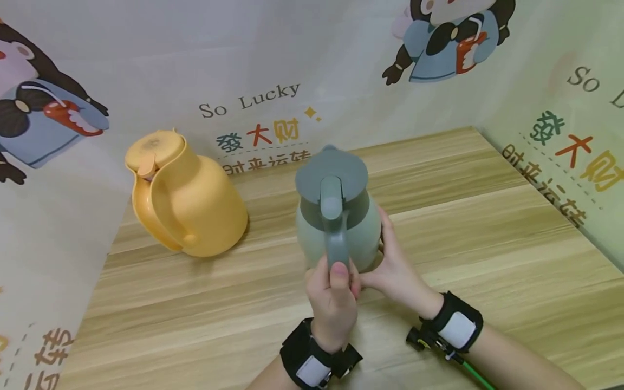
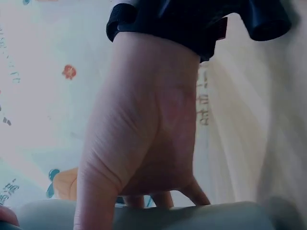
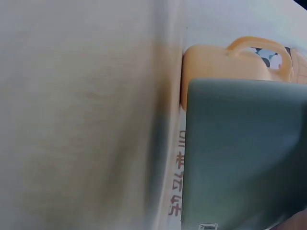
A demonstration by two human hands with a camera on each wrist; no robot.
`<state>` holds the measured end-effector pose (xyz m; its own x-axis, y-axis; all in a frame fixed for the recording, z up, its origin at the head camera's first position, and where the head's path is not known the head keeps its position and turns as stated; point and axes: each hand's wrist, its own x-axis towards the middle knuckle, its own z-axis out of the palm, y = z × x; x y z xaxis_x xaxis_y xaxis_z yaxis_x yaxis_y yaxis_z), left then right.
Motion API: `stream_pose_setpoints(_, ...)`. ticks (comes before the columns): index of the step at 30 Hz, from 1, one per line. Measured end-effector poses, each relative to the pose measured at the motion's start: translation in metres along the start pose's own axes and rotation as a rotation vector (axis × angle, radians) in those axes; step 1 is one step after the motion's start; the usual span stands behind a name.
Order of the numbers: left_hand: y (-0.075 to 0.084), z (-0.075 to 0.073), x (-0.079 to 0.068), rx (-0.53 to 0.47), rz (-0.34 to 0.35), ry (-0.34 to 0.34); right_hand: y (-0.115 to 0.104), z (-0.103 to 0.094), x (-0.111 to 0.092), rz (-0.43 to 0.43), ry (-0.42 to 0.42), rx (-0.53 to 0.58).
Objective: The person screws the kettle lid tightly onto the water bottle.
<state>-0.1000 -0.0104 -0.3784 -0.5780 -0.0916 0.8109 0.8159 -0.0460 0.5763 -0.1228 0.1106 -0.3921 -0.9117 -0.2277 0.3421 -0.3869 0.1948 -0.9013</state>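
Note:
In the head view, a grey-green insulated jug (image 1: 312, 233) with a darker lid is near the table's middle, its handle (image 1: 336, 244) towards me. My left hand (image 1: 333, 306) grips the handle's lower part, thumb on top. My right hand (image 1: 397, 273) holds the jug's right side low on the body, thumb in front; some fingers are hidden behind it. The right wrist view shows the jug's body (image 3: 244, 153) side-on, its base apart from the tabletop, with a small barcode label (image 3: 208, 226). In the left wrist view, spread fingers (image 2: 194, 191) touch the jug (image 2: 230, 218).
A yellow jug (image 1: 214, 200) with a closed lid stands to the left at the back of the wood-grain table (image 1: 439, 227). Printed cloth (image 1: 170, 59) with cartoon figures and writing hangs behind and at the sides. Each wrist wears a black band (image 1: 453, 322) with a small camera.

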Motion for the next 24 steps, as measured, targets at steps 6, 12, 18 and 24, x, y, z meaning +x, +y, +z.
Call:
stream_pose_setpoints(6, -0.002, -0.008, 0.014, 0.030, -0.055, 0.057, -0.006, 0.006, 0.019, -0.009, -0.033, -0.026)
stream_pose_setpoints(12, -0.011, -0.018, 0.030, 0.077, -0.078, 0.124, -0.006, 0.014, 0.043, -0.027, -0.055, -0.013)
stream_pose_setpoints(18, -0.025, -0.030, 0.048, 0.095, -0.087, 0.165, -0.004, 0.024, 0.070, -0.037, -0.065, 0.007)
stream_pose_setpoints(24, -0.043, -0.043, 0.059, 0.103, -0.119, 0.195, 0.027, 0.038, 0.097, -0.038, -0.064, 0.029)
